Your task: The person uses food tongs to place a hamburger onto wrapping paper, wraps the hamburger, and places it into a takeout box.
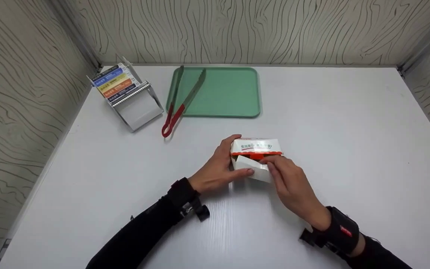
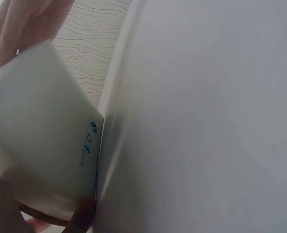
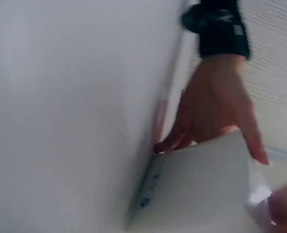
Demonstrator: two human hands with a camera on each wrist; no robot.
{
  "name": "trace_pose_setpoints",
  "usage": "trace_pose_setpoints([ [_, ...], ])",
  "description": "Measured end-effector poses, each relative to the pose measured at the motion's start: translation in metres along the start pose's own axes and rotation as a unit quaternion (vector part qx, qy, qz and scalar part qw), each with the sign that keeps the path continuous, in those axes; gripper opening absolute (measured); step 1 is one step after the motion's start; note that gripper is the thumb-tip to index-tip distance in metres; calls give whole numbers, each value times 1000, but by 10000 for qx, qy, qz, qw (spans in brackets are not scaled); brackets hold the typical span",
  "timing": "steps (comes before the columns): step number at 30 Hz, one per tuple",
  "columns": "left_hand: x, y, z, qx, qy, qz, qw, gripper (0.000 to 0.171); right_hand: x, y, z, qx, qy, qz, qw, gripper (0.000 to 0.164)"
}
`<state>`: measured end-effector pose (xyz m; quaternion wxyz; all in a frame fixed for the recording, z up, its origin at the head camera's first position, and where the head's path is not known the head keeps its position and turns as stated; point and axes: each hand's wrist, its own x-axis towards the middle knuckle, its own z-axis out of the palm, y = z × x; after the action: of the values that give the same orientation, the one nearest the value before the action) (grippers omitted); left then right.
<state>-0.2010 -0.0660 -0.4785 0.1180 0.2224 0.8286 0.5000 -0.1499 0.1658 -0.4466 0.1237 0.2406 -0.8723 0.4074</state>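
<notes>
A small white paper food box (image 1: 256, 146) with an orange-red rim and printing stands on the table in front of me. My left hand (image 1: 217, 167) grips it from the left, thumb on the near side and fingers along the far left. At the box's front right, my right hand (image 1: 292, 184) pinches the white front flap (image 1: 248, 163) between thumb and fingers. A dark gap shows under the orange edge; what lies inside cannot be made out. In the left wrist view the box's plain white side (image 2: 41, 116) shows small blue printing.
Behind the box lies a green tray (image 1: 230, 93), with red-handled metal tongs (image 1: 177, 110) resting across its left side. A label dispenser (image 1: 127, 95) with coloured strips stands at the back left. Wood-patterned walls (image 1: 237, 31) border the white table (image 1: 349, 130).
</notes>
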Motion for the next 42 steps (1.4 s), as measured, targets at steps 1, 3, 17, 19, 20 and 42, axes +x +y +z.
trace_pose_setpoints([
  [1, 0, 0, 0, 7, -11, 17, 10000, 102, 1, 1, 1, 267, 90, 119, 9995, 17],
  [3, -1, 0, -1, -7, -20, 5, 10000, 103, 4, 2, 2, 748, 229, 315, 9964, 17],
  [17, 0, -3, -2, 209, 59, 78, 9997, 101, 3, 11, 7, -905, -158, -1381, 9861, 46],
  [19, 1, -3, -2, 217, 50, 81, 9997, 100, 3, 14, 6, -1020, -98, -1458, 9840, 46],
  [20, 1, -3, -2, 246, 45, 91, 9996, 99, 2, 15, 6, -1046, -80, -1464, 9837, 46],
  [42, 0, -2, -2, 197, 42, 181, 9996, 101, 7, 14, 5, 193, -134, -715, 9972, 27],
])
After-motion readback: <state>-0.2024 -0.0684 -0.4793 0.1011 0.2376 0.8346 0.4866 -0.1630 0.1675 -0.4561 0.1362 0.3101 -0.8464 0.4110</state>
